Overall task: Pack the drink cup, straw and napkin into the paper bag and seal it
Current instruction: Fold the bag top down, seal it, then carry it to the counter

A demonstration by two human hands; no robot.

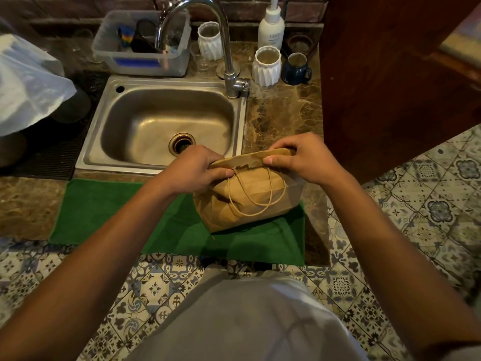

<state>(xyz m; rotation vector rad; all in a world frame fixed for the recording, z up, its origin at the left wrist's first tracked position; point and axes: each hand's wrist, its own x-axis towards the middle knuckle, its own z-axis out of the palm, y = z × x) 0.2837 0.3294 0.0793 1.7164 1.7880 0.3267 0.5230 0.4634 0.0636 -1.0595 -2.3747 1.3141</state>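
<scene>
A brown paper bag (250,201) with twine handles stands on a green cloth (109,212) at the counter's front edge. Its top is folded over into a flat flap. My left hand (197,168) pinches the flap's left end and my right hand (302,157) pinches its right end. The handles hang down the bag's near side. The drink cup, straw and napkin are not visible; the closed bag hides its inside.
A steel sink (88,152) with a tall tap (229,56) lies behind the bag. Two white ribbed cups (266,66), a blue mug (296,67), a pump bottle (272,24) and a plastic tub (143,58) stand at the back. A white plastic bag (23,84) sits far left, a wooden panel (390,74) rises at the right.
</scene>
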